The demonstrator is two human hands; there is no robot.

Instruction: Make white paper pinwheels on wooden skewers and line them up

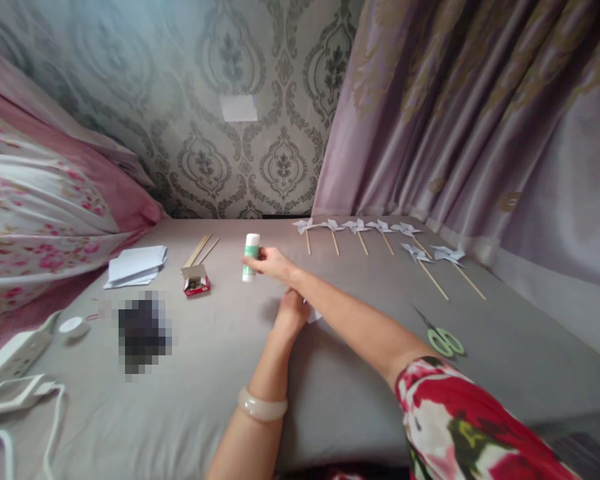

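My right hand (276, 265) reaches across to the left, over my left wrist area, and its fingers are closed around a white and green glue stick (251, 251) held upright. Below it, my left hand (294, 308) is closed on a piece of white paper (314, 315), close to the grey cloth. Most of that paper is hidden by the hand and the right forearm. A pale bangle circles my left forearm. To the left of the glue stick sits an open small red box (197, 285) with tiny pieces in it.
Thin wooden sticks (198, 251) lie behind the box, and a stack of white paper (136, 263) farther left. Several paper pinwheels on sticks (359, 228) line the back right. Green-handled scissors (445, 341) rest at right. A power strip (15, 360) with cables occupies the left edge.
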